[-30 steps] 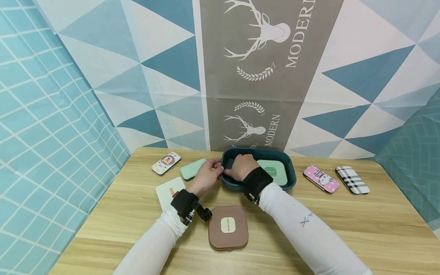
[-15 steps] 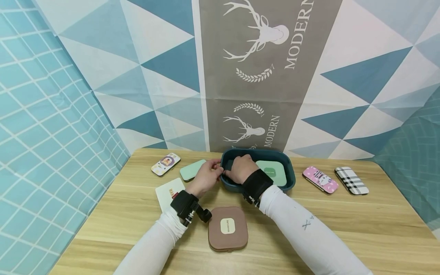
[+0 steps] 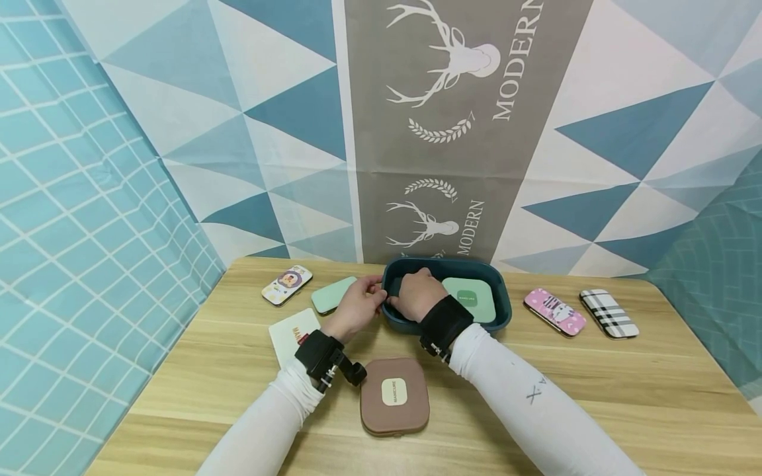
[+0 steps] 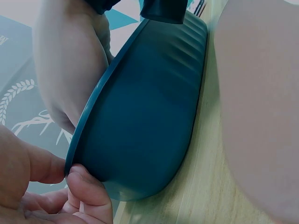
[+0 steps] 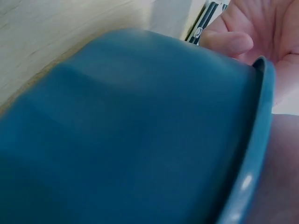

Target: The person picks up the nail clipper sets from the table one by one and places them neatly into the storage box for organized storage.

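Observation:
A dark teal plastic storage bin [image 3: 464, 266] stands at the back middle of the wooden table. My left hand [image 3: 354, 308] pinches its left rim between thumb and finger, plain to see in the left wrist view, where the bin's outer wall [image 4: 140, 116] fills the middle. Over the front rim reaches my right hand [image 3: 420, 295], lowered into the left part of the bin. Its fingers are hidden behind the wall, so I cannot tell what they hold. To the right of that hand, a light green case [image 3: 481, 307] with a darker label lies inside the bin.
Left of the bin lie a mint case [image 3: 331, 295], a white patterned case [image 3: 288, 285] and a white card-like item [image 3: 288, 330]. In front is a brown square manicure case [image 3: 411, 413]. A pink case [image 3: 555, 312] and a plaid case [image 3: 609, 313] lie to the right.

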The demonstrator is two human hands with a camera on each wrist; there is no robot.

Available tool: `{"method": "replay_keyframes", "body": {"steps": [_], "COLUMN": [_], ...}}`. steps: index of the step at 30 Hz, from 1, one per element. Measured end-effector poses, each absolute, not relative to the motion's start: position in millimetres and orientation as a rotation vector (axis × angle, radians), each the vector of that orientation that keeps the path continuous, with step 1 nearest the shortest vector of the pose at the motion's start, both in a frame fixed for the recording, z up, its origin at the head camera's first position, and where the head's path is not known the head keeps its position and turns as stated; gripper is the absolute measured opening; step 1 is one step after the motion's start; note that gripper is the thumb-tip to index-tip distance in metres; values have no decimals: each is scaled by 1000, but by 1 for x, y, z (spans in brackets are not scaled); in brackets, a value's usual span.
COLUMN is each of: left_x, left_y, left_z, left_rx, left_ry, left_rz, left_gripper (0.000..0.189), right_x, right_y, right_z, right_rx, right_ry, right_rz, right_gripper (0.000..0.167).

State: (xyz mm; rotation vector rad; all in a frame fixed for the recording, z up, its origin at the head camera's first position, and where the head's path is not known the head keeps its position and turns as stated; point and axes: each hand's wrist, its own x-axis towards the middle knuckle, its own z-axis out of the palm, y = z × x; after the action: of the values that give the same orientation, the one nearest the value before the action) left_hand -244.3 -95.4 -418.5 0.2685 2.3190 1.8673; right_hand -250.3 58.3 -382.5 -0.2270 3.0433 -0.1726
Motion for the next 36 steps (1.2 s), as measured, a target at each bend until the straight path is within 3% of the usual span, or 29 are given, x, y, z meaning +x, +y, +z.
{"method": "replay_keyframes", "body": {"steps": [36], "left_x": [-244], "left_y": [-96], "left_z": [-417], "left_rx": [258], "left_ry": [2302], "left_rz": [1860], "left_gripper": [44], "right_x": [-234], "right_y": [73], "right_z": [-362], "right_rx": [-423], "right_ry": [3086], "right_rz": [-172], "right_gripper": [44]}}
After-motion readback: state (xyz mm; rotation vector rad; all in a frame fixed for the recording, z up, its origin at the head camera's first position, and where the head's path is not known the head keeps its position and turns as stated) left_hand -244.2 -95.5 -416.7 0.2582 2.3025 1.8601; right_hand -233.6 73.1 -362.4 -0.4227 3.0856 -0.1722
